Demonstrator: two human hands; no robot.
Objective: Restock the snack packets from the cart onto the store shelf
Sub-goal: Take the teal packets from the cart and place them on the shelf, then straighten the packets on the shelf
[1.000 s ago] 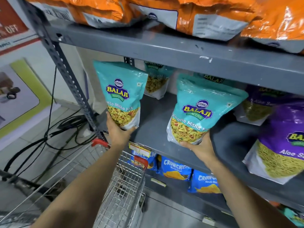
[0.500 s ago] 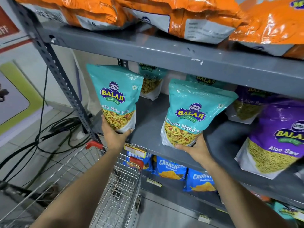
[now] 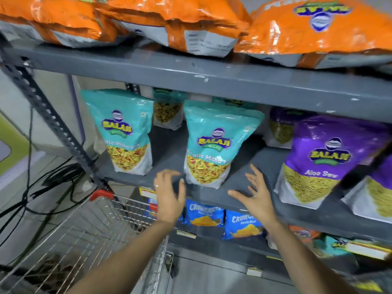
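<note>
Two teal Balaji snack packets stand upright on the grey middle shelf: the left packet near the shelf's left end, the right packet beside it. My left hand hovers in front of the shelf edge between them, fingers curled and apart, holding nothing. My right hand is spread open just right of the right packet, touching neither packet. The wire cart with red corners sits below my left arm.
Purple Aloo Sev packets stand at the right of the same shelf, more teal packets behind. Orange bags lie on the upper shelf, blue packets on the lower one. Black cables run across the floor at left.
Both hands have let go of the teal packets, which now stand on the shelf, and have drawn back toward the shelf's front edge.
</note>
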